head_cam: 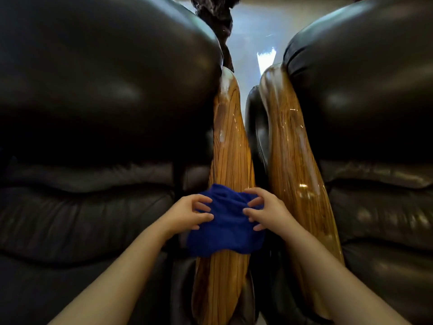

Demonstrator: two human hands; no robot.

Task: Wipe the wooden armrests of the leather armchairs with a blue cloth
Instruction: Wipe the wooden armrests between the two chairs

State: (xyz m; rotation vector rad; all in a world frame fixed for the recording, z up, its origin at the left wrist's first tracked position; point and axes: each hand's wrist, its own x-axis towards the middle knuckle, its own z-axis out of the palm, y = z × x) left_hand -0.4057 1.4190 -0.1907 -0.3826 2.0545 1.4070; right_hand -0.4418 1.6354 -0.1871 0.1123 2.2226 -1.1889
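Two bare forearms reach up from the bottom of the view and meet over the narrow gap between two dark leather armchairs, one filling the left side point(98, 113) and one the right point(365, 109). Each chair shows a glossy, grained wooden armrest beside that gap: the left armrest point(230, 141) runs up the middle of the picture and the right armrest point(293, 148) lies just beside it, apart by a thin dark slot. Draped across the left armrest, about halfway along its visible length, is the blue cloth point(225, 228), bunched at its far edge and hanging a little over both sides of the wood. The left hand point(187, 213) has its fingers point(202, 216) curled onto the cloth's left edge, and the right hand point(264, 209) has its fingers point(251, 213) hooked into the folds on the right; both are bent and gripping the fabric, not flat on it. Held this way, the cloth seems to be getting gathered or spread into a pad before a stroke along the wood. The right armrest is bare, with nothing touching it, so it likely waits its turn.
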